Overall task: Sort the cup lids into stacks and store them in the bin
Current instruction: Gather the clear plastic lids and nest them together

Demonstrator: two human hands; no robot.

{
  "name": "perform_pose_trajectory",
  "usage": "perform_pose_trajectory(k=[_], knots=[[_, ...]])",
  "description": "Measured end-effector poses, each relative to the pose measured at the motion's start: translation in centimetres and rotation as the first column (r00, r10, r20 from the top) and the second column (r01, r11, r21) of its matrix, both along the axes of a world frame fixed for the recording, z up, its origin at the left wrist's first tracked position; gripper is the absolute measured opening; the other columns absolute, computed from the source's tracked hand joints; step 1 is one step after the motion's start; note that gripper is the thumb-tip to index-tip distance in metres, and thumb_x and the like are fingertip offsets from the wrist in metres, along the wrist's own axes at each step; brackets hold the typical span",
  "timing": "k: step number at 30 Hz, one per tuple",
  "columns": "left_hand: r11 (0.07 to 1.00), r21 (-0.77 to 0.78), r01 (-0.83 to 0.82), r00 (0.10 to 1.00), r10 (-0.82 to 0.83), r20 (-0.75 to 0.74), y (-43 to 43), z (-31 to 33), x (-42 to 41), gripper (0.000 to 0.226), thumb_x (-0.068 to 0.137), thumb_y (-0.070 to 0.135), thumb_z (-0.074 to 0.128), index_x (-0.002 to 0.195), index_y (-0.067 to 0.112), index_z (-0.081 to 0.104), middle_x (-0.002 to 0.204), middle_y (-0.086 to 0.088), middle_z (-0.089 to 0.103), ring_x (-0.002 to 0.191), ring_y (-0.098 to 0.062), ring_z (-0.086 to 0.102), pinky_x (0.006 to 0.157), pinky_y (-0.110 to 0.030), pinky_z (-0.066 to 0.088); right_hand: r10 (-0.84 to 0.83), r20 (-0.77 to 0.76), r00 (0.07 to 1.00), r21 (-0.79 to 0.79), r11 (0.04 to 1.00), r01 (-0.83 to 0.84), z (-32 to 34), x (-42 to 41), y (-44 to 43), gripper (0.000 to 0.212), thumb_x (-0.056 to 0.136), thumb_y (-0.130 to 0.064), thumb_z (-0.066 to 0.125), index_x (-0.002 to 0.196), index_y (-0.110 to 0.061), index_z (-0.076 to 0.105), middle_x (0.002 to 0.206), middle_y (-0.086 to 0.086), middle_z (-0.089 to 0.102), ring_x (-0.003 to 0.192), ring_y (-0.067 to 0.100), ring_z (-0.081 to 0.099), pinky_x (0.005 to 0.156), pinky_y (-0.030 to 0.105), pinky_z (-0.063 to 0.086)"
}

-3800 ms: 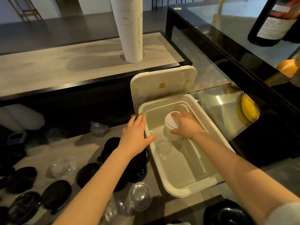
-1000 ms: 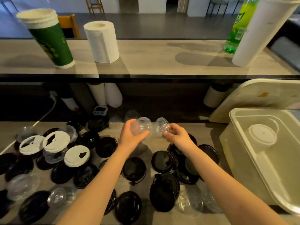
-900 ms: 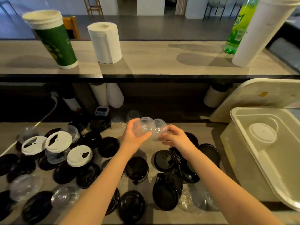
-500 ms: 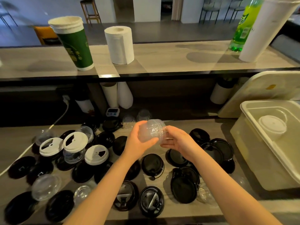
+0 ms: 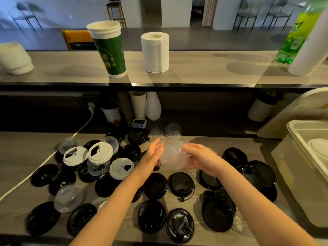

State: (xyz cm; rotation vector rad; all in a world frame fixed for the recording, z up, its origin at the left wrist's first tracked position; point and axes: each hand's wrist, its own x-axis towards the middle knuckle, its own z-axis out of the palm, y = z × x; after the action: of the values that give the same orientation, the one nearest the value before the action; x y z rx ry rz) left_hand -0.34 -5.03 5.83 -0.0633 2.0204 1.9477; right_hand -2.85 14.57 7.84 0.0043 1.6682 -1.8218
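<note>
While the right hand (image 5: pixel 204 159) curls its fingers round the clear lids (image 5: pixel 173 155) held above the counter (image 5: pixel 248 150), the left hand (image 5: pixel 151 157) presses straight, close-set fingers against their side. Uneven pressure could buckle the thin plastic, or the slippery lids could spring apart, well short of the bin (image 5: pixel 288 167).

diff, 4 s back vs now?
Both hands left the bin and picked up clear dome lids, one each, then nested them. Right hand now holds the pair; left hand has straightened against it. White lid stack in the bin and scattered black lids unchanged.
</note>
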Motion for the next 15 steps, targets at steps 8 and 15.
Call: perform_pose_trajectory(k=[8,15], knots=[[0.953,0.183,-0.243,0.956,0.203,0.214,-2.8,-1.9,-0.9,0.032,0.085,0.028,0.063,0.114,0.019,0.053,0.118,-0.005,0.059,0.108,-0.017,0.057,0.094,-0.034,0.046,0.003,0.035,0.999,0.043,0.999,-0.004,-1.8,-3.1,-5.1,0.025,0.096,-0.031,0.051,0.112,-0.015,0.061,0.107,0.011,0.067,0.098,0.025,0.066,0.075,0.038,0.058],[0.817,0.108,-0.566,0.814,0.535,0.226,-5.5,-3.2,-3.4,0.042,0.066,0.032,0.078,0.095,0.024,0.048,0.107,-0.003,0.057,0.096,-0.018,0.058,0.078,-0.031,0.048,0.196,-0.347,0.917,0.595,0.802,0.054,-4.6,-8.5,-9.1,0.033,0.095,-0.020,0.053,0.125,-0.007,0.052,0.118,0.012,0.059,0.098,0.022,0.058,0.079,0.031,0.048]])
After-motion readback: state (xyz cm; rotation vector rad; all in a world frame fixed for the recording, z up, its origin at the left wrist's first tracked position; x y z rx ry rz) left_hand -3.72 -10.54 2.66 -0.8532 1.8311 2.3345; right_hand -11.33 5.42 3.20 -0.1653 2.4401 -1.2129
